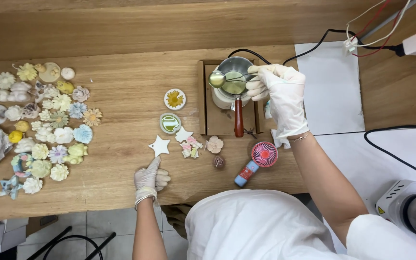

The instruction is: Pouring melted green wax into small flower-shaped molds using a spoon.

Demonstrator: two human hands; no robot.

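My right hand (pixel 281 94), gloved in white, is over the far middle of the wooden table (pixel 121 125). Its fingers are pinched together on the thin handle of a small brass spoon (pixel 217 79), whose bowl sits at the near-left rim of the small metal pot (pixel 235 77). The pot stands on a square wooden tray (pixel 221 120) and holds a pale yellow-green liquid; its red-brown handle (pixel 238 117) points toward the near edge.

My left hand (pixel 151 177), also gloved, rests near the near edge. The index finger is extended and touches the lower point of a white star piece (pixel 160 145); the other fingers are curled in.

A second white star (pixel 184 134) lies just to the right, beside a green oval piece (pixel 170 123) and a round piece with a yellow flower (pixel 175 99). A pink handheld fan (pixel 258 160) lies toward the near edge, right of centre. Many small moulded flowers (pixel 49 125) in pastel colours cover the left end of the table. Black cables (pixel 391 144) cross the right end.
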